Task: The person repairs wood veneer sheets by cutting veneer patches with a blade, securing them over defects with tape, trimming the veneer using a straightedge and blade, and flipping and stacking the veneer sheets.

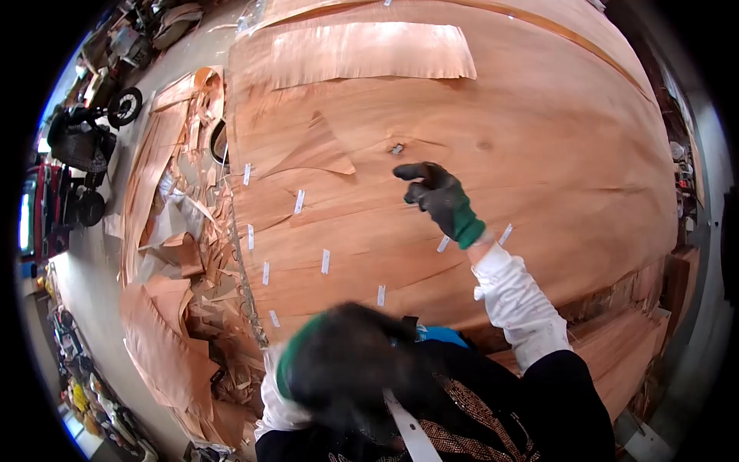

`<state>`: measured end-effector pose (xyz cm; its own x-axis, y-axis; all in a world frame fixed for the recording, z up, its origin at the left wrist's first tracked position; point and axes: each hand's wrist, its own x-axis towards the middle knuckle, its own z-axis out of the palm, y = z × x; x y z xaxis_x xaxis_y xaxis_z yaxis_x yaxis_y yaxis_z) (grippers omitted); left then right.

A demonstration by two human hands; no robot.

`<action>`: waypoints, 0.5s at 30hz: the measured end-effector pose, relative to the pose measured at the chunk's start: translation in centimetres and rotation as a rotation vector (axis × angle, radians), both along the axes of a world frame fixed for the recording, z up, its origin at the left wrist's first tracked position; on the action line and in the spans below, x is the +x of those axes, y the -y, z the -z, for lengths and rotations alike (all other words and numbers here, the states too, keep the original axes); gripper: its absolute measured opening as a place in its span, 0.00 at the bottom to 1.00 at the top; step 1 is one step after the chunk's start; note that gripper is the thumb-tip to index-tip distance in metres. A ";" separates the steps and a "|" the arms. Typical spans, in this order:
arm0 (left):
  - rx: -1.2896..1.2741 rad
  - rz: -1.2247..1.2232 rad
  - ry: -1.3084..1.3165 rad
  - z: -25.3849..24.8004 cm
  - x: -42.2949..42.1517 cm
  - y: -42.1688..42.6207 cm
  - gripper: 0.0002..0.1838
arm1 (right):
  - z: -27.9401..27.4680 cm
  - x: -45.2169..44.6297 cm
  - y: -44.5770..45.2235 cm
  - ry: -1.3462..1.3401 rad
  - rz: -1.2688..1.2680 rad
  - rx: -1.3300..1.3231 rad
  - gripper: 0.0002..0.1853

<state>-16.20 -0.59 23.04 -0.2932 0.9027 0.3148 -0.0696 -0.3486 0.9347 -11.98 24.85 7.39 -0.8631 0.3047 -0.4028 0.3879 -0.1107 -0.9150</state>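
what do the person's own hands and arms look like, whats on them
The right hand wears a glove with dark fingers and a green cuff. The left hand is blurred, but its glove also shows dark and green. Creased white sleeves cover the forearms, and a black garment covers the upper right arm.

A veneer strip (373, 54) lies across the far part of a broad wood sheet (554, 177), a smaller piece (319, 152) left of centre. Tape strips (326, 262) dot its left and near portions; scraps (162, 327) pile left, a two-wheeler (77, 145) farther left. A worker's right hand (443, 202) is over the middle.
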 end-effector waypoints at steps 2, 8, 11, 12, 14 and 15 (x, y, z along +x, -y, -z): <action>-0.272 -0.190 0.128 2.7 -1.4 -0.3 0.27 | 3.9 -2.7 0.8 -0.256 -0.118 0.340 0.16; -0.593 -0.755 -0.530 14.8 -6.7 0.0 0.24 | 5.0 -8.4 3.0 -0.317 -0.400 0.800 0.12; -0.660 -0.829 -0.677 17.2 -8.6 -1.0 0.28 | 6.5 -11.4 2.9 0.021 -0.774 1.100 0.08; -0.693 -0.842 -0.751 17.7 -9.1 -1.8 0.30 | 6.5 -11.3 2.9 0.010 -0.656 1.085 0.08; -0.737 -0.834 -0.884 18.8 -10.0 -3.3 0.35 | 8.3 -10.5 2.7 -0.072 -0.421 0.789 0.08; -0.777 -0.819 -0.866 18.2 -10.2 -4.6 0.30 | 8.0 -10.1 2.8 -0.108 -0.303 0.639 0.09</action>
